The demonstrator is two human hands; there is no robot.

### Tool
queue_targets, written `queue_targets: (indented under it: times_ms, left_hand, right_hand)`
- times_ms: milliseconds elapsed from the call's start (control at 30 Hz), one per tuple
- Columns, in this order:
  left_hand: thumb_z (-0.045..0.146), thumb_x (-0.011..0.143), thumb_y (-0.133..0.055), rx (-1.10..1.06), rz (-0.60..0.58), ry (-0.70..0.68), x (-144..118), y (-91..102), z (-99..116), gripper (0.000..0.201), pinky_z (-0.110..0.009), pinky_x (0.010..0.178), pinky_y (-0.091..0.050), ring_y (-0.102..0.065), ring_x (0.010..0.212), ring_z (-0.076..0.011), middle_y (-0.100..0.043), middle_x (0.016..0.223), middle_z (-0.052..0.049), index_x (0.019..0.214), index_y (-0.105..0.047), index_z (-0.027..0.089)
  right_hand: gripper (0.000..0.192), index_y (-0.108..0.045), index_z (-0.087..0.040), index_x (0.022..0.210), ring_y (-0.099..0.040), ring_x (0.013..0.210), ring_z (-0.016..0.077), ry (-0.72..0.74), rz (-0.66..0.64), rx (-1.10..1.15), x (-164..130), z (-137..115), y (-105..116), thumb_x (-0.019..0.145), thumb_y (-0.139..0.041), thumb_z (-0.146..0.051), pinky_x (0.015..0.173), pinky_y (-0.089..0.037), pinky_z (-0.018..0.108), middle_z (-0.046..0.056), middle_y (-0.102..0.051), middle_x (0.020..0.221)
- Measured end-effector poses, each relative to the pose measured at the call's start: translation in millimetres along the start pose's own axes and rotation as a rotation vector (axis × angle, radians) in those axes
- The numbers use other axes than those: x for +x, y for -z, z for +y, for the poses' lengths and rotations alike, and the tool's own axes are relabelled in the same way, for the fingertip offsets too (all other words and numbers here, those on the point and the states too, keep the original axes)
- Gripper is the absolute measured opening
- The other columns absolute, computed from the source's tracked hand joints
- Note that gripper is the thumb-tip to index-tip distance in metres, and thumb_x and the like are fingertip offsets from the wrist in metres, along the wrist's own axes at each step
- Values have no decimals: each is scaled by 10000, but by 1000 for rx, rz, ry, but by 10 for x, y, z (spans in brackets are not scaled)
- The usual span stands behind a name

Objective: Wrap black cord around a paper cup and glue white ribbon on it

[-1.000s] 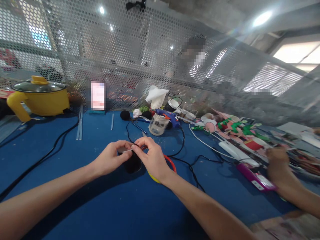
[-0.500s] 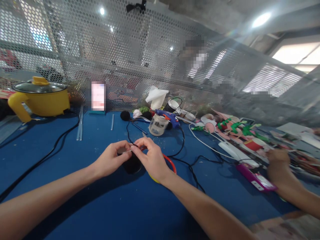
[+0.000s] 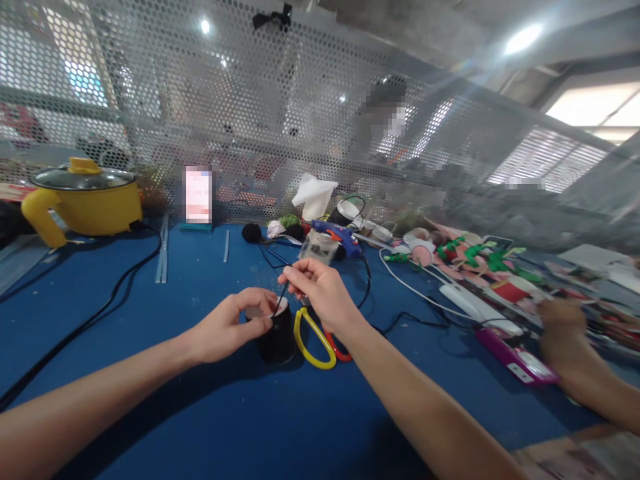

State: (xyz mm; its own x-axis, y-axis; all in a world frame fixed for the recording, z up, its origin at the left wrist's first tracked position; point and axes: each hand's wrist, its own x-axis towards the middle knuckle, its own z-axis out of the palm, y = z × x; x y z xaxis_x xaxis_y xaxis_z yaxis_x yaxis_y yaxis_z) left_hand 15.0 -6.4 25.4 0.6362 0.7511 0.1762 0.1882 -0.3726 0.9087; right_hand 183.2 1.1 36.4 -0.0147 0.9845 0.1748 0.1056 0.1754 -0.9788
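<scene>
- No text, label, brand, number or sign can be read anywhere.
- The card (image 3: 199, 195) propped at the back of the blue table (image 3: 210, 413) is blurred out, so nothing on it can be made out.
- The pink box (image 3: 517, 361) on the right carries a pale label, too small and blurred to read.
- The papers (image 3: 590, 257) at the far right show no legible print.

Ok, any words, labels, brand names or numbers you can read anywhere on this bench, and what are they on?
None can be read.
Upright card by the mesh screen: blurred out.
Purple packet near the co-worker's hand: its pale label is too small.
Black spool, glue gun, yellow pot: no markings visible.
</scene>
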Motion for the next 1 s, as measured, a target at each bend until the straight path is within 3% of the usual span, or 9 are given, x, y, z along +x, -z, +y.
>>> queue_targets:
  times_ms: [167, 267, 467, 533, 633, 700, 767, 867, 1000]
  left_hand:
    - [200, 766, -508, -12, -121, -62, -21, -9, 60, 131, -397, 970, -313, -436, 1156, -216, -567, 1130, -91, 639, -495, 171]
    - [198, 768, -520, -25, -204, -62, -50, -16, 108, 141, -412, 982, -301, -340, 1247, -237, -452, 1289, -92, 632, -502, 166]
    - [193, 762, -536, 76, -230, -73, -84, -16, 138, 108, -416, 1015, -241, -194, 1316, -249, -328, 1383, -95, 658, -524, 167]
    - [197, 763, -531, 96, -205, -71, -78, -5, 125, 114, -426, 1003, -257, -163, 1324, -261, -301, 1398, -97, 655, -521, 164]
    - [193, 771, -514, 105, -142, -88, -52, 29, 98, 128, -431, 977, -295, -153, 1325, -265, -318, 1387, -103, 647, -510, 165]
    - [202, 775, -506, 142, -96, -90, -28, 60, 75, 132, -440, 977, -291, -171, 1319, -267, -356, 1360, -109, 647, -504, 168]
    - [218, 772, -506, 195, -56, -83, -1, 94, 44, 124, -459, 992, -265, -174, 1315, -271, -360, 1353, -110, 657, -501, 171]
    - [237, 764, -507, 258, -14, -67, 32, 141, -13, 117, -482, 1021, -202, -157, 1317, -276, -313, 1376, -109, 667, -498, 173]
    - [254, 771, -486, 290, 5, -50, 55, 179, -71, 120, -482, 1007, -220, -190, 1302, -284, -332, 1351, -142, 686, -502, 170]
  right_hand:
    - [120, -490, -171, 672, -445, 431, 49, -46, -56, 108, 243, -57, -47, 690, -589, -237, 405, -341, 170, -18, -629, 610]
    - [103, -484, -175, 676, -445, 420, 45, -10, -63, 104, 391, -70, -142, 708, -571, -219, 402, -351, 163, -23, -630, 605]
    - [235, -543, -160, 553, -497, 392, 75, 12, -308, -440, 518, 3, -192, 761, -546, -269, 386, -373, 188, 11, -638, 560]
    - [267, -533, -164, 523, -505, 394, 90, 39, -211, -505, 533, -30, -59, 764, -541, -279, 414, -378, 208, 11, -616, 529]
    - [228, -536, -179, 581, -564, 541, 137, 129, 38, -594, 563, -166, 278, 766, -528, -313, 546, -407, 250, 27, -620, 591]
    - [185, -544, -182, 606, -590, 665, 187, 213, 330, -726, 595, -254, 533, 743, -544, -306, 635, -412, 290, 49, -632, 643]
    - [199, -531, -188, 559, -596, 758, 235, 184, 514, -802, 638, -287, 758, 710, -579, -309, 705, -407, 327, 63, -624, 630]
    - [371, -428, -209, 383, -602, 768, 277, -33, 484, -689, 706, -224, 972, 695, -605, -306, 716, -417, 349, 45, -512, 430]
    - [413, -433, -194, 388, -590, 513, 203, -210, 356, -488, 753, -79, 1034, 754, -560, -337, 542, -479, 332, 30, -488, 374]
